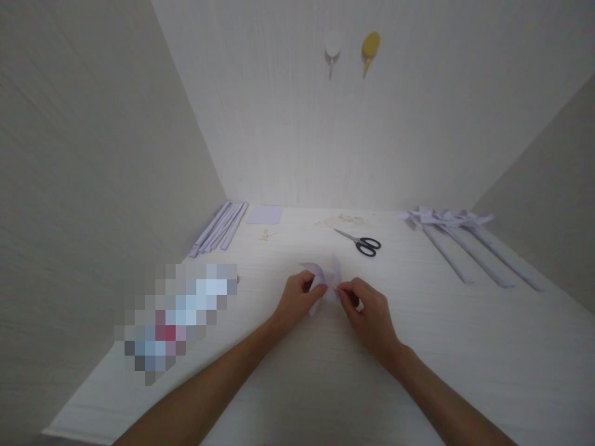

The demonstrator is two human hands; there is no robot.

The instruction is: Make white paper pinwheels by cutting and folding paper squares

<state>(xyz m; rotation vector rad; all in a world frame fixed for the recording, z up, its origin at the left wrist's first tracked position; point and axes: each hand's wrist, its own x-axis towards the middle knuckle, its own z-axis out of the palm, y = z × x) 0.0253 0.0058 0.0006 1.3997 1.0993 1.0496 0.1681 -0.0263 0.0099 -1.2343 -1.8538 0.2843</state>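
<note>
A pale lilac paper pinwheel [331, 272] with curved blades is held above the table in front of me. My left hand [300, 297] pinches it from the left, the thumb lying over its folded paper near the centre. From the right, my right hand [367, 310] has thumb and forefinger closed on a thin pale stick [333, 287], its tip at the pinwheel's centre. Whether the stick passes through the paper I cannot tell. Beyond my hands lie scissors [360, 240] with black handles, blades pointing left.
Rolled paper sticks [220, 228] lie at the back left beside a lilac paper square [264, 215]. Small pale pieces [348, 219] are scattered at the back. Finished pinwheels [446, 220] on sticks rest at right. A blurred-out object [186, 316] lies left. Walls enclose three sides; two hooks hang behind.
</note>
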